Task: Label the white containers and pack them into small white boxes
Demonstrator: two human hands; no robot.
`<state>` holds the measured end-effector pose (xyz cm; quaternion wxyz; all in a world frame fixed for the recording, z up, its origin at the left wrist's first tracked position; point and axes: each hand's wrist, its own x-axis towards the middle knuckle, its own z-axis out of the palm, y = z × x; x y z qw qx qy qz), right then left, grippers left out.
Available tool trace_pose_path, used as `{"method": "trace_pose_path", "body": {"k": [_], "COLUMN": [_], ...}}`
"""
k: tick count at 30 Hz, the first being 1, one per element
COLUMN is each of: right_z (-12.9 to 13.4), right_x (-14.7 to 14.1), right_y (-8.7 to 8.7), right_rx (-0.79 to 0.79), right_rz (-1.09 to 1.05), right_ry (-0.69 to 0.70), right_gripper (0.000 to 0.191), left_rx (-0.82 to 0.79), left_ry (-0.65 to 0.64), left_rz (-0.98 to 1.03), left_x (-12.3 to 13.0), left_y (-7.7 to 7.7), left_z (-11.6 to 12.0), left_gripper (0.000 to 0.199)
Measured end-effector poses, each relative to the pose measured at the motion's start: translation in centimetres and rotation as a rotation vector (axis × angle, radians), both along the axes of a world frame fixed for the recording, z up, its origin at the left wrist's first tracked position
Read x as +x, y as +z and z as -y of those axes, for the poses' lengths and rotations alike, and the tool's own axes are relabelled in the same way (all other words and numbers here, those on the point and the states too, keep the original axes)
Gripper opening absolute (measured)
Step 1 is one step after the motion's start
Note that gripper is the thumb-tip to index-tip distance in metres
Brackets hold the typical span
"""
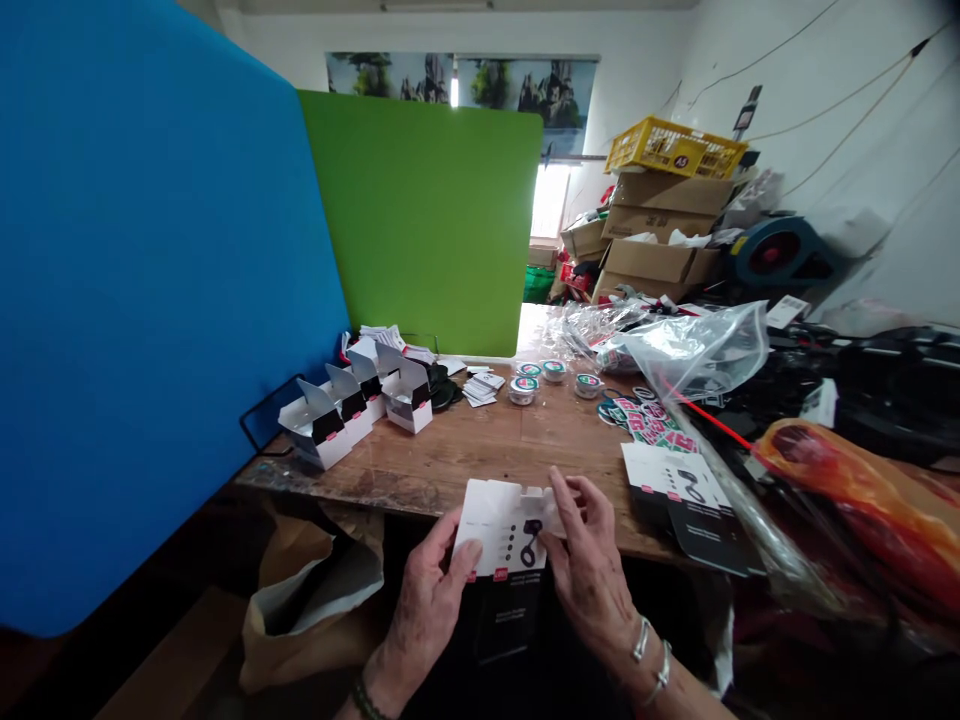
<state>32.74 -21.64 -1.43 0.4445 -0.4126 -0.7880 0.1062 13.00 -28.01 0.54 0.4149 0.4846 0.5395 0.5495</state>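
Note:
Between my hands, just off the table's front edge, is a white-and-black printed carton (504, 600) that looks flattened, with small flaps along its top. My left hand (431, 580) grips its left side, thumb on the printed face. On the other side, my right hand (589, 560) pinches the right edge near the top flaps, index finger raised along it. More flat cartons (675, 480) of the same print lie on the table to the right. Several open white-and-black boxes (322, 420) stand in a group at the left.
The wooden table (480, 450) carries round tins (523, 388), a pile of white cards (482, 387) and stickers (649, 420). Blue (165, 300) and green (427, 220) panels border the left and back. Plastic bags (697, 340) crowd the right. A paper bag (315, 600) stands below the left edge.

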Motion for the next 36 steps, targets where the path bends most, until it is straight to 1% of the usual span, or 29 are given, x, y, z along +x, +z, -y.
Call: {"method": "trace_pose_path", "body": {"k": [1, 3, 6, 7, 10, 11, 12, 15, 17, 18, 20, 22, 23, 24, 26, 27, 29, 31, 33, 35, 36], "right_z": [0.3, 1.0, 1.5, 1.6, 1.8, 2.0, 2.2, 3.1, 3.5, 3.6, 3.8, 3.8, 3.9, 4.0, 4.3, 4.5, 4.8, 5.0, 5.0, 5.0, 5.0], "right_x": [-0.1, -0.2, -0.2, -0.1, 0.6, 0.8, 1.1, 1.7, 2.1, 2.4, 2.9, 3.4, 3.5, 3.6, 3.5, 3.3, 3.0, 2.9, 3.1, 3.2, 3.2], "right_y": [-0.1, -0.3, -0.3, -0.2, 0.1, 0.2, 0.2, 0.1, -0.3, -0.6, -1.2, -1.3, -1.1, -0.7, 0.5, 1.2, 2.4, 3.0, 2.9, 2.7, 2.6], "right_rx": [0.018, 0.003, -0.111, -0.166, -0.343, -0.389, -0.418, -0.420, -0.415, -0.448, -0.591, -0.768, -0.829, -0.859, -0.832, -0.791, -0.683, -0.556, -0.421, -0.299, -0.256], "right_rz": [0.030, 0.048, -0.012, -0.037, -0.076, -0.074, -0.067, -0.027, 0.009, 0.022, 0.013, -0.023, -0.039, -0.046, -0.023, 0.005, 0.091, 0.207, 0.312, 0.375, 0.390], "right_ry": [0.025, 0.100, 0.181, 0.196, 0.212, 0.207, 0.199, 0.166, 0.157, 0.169, 0.220, 0.278, 0.306, 0.333, 0.385, 0.402, 0.403, 0.364, 0.305, 0.282, 0.293], "right_gripper": [0.063, 0.060, 0.053, 0.047, 0.020, 0.013, 0.011, 0.009, 0.010, 0.012, 0.016, 0.017, 0.017, 0.015, 0.013, 0.012, 0.013, 0.010, 0.006, 0.014, 0.019], "left_rx": [0.001, 0.007, 0.020, 0.032, 0.070, 0.079, 0.085, 0.094, 0.088, 0.081, 0.060, 0.031, 0.016, 0.002, -0.033, -0.054, -0.094, -0.120, -0.148, -0.182, -0.199], "left_ry": [-0.009, -0.029, -0.041, -0.041, -0.024, -0.013, 0.000, 0.023, 0.006, -0.011, -0.062, -0.119, -0.140, -0.160, -0.211, -0.248, -0.325, -0.351, -0.313, -0.254, -0.229], "left_rz": [-0.017, -0.054, -0.132, -0.164, -0.239, -0.242, -0.232, -0.188, -0.199, -0.219, -0.275, -0.339, -0.363, -0.374, -0.345, -0.306, -0.198, -0.090, -0.003, 0.063, 0.096], "left_x": [0.3, 0.8, 1.2, 1.2, 1.2, 1.2, 1.4, 2.2, 2.7, 2.9, 3.2, 3.2, 3.2, 3.3, 3.6, 3.8, 4.2, 4.3, 4.0, 3.3, 2.9], "left_y": [-0.2, -0.4, -0.8, -0.9, -1.6, -2.0, -2.4, -4.0, -4.9, -5.3, -5.8, -5.8, -5.7, -5.4, -4.8, -4.4, -3.7, -3.3, -3.4, -3.7, -3.9], "left_z": [0.3, 0.8, 1.3, 1.4, 1.9, 2.1, 2.3, 2.9, 3.3, 3.5, 3.8, 4.0, 4.1, 4.1, 4.1, 4.0, 3.9, 3.9, 4.3, 4.9, 5.2], "left_gripper": [0.047, 0.046, 0.043, 0.042, 0.038, 0.037, 0.037, 0.037, 0.040, 0.041, 0.046, 0.054, 0.061, 0.072, 0.090, 0.093, 0.082, 0.066, 0.058, 0.059, 0.060]}}
